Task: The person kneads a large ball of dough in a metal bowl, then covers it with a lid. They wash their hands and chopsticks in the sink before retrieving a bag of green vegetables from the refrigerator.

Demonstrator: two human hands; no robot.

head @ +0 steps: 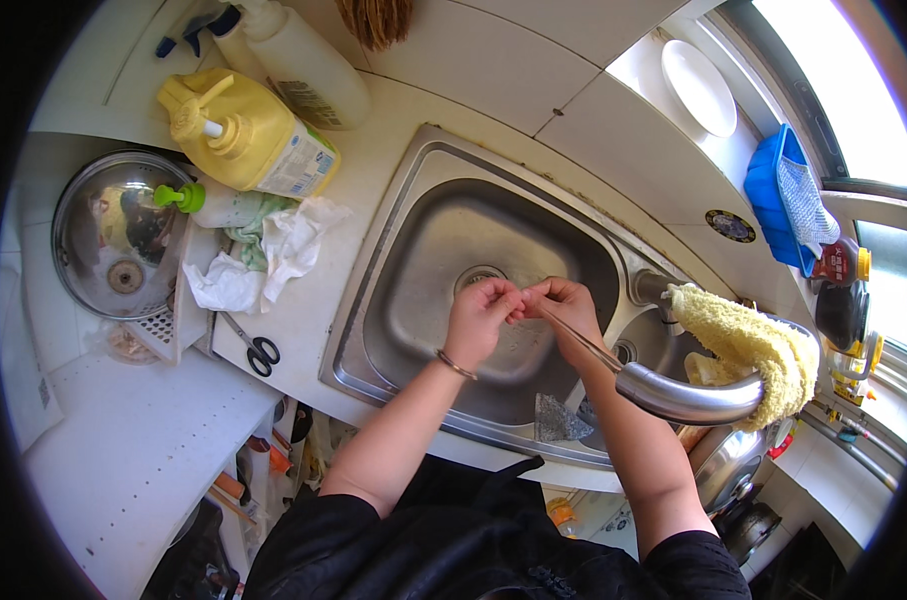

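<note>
Both hands meet at the fingertips above a stainless steel sink basin (423,247). My left hand (483,315), with a bangle (455,365) at its wrist, touches the fingers of my right hand (566,304). Whether something small is pinched between the fingertips cannot be made out. A thin stream of water (584,341) runs from the curved metal faucet (686,397) to my right hand. Over the faucet hangs a yellow towel (753,349). The drain (483,274) shows partly behind my left hand. A grey scouring pad (562,418) lies at the sink's near edge.
Left of the sink are scissors (254,349), crumpled white tissues (296,240), a yellow pump jug (236,142), a white bottle (311,75) and a metal pot lid (123,232). A white dish (697,86) and a blue plastic tray (772,199) stand on the window ledge.
</note>
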